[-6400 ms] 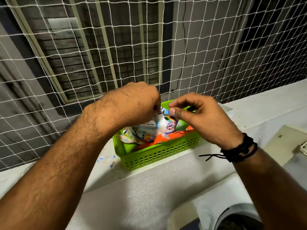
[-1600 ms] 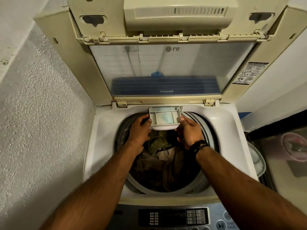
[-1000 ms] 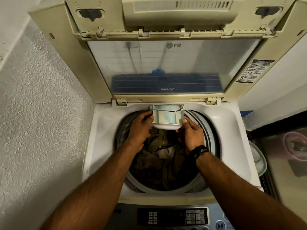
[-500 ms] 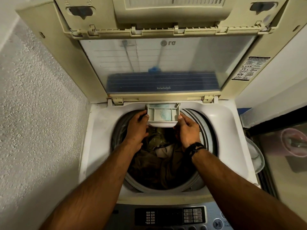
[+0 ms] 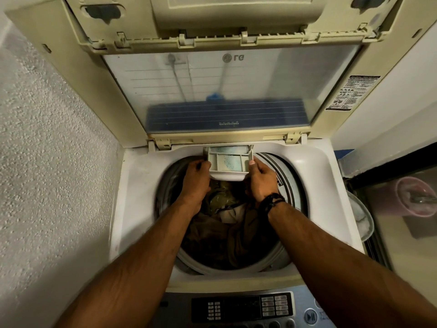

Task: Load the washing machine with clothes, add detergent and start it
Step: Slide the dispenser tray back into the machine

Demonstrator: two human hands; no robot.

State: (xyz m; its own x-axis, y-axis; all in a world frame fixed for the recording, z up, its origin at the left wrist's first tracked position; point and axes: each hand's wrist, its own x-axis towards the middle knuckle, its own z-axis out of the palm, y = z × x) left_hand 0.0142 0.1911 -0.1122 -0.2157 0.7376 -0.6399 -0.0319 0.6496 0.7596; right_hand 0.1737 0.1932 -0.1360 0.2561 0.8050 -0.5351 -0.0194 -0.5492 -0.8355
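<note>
A top-loading washing machine [image 5: 139, 185] stands with its lid [image 5: 224, 91] raised. Dark brown and olive clothes [image 5: 227, 230] fill the drum. The white detergent drawer [image 5: 229, 162] sticks out from the drum's back rim, with pale blue powder in its middle compartment. My left hand [image 5: 196, 181] grips the drawer's left side. My right hand [image 5: 260, 179] grips its right side, thumb on the top edge. The control panel [image 5: 241, 308] lies along the front edge.
A rough textured wall [image 5: 52, 162] runs close on the left. A pink round container [image 5: 416, 197] sits behind a dark edge on the right. A white rounded object [image 5: 364, 218] is wedged beside the machine's right side.
Since the ledge with the green basket, I have turned to the machine. Over the last second both hands have pushed the drawer slightly further back into its slot.
</note>
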